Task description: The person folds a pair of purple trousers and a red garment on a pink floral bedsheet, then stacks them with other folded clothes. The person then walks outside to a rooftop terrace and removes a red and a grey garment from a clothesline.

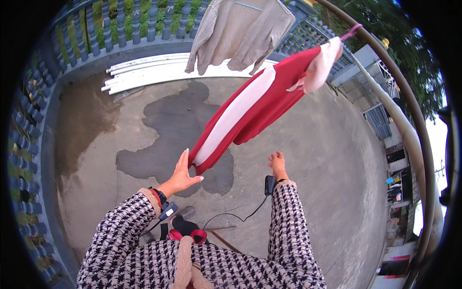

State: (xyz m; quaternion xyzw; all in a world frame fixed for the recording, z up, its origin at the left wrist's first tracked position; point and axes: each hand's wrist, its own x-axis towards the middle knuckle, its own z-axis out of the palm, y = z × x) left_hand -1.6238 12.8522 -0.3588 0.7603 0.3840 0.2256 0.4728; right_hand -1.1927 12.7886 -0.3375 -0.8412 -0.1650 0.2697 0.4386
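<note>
A red garment with a broad white stripe [257,101] hangs slantwise from a pink hanger hook [351,32] on an overhead pole. A pale pink-white part [318,70] shows at its upper end. Its lower end reaches the palm of my left hand [181,176], whose fingers are stretched and thumb is spread. Whether palm and cloth touch is hard to tell. My right hand [277,164] hovers over the concrete, right of the garment, with loosely bent fingers and nothing visible in them. Farther off, a grey-beige long-sleeved top [240,33] hangs with its sleeves down.
White pipes [144,72] lie along the foot of a blue-grey balustrade [120,24]. A dark wet patch [178,125] spreads over the concrete floor [317,144]. The brown pole [409,96] curves along the right. A black cable [236,216] runs between small devices at my wrists.
</note>
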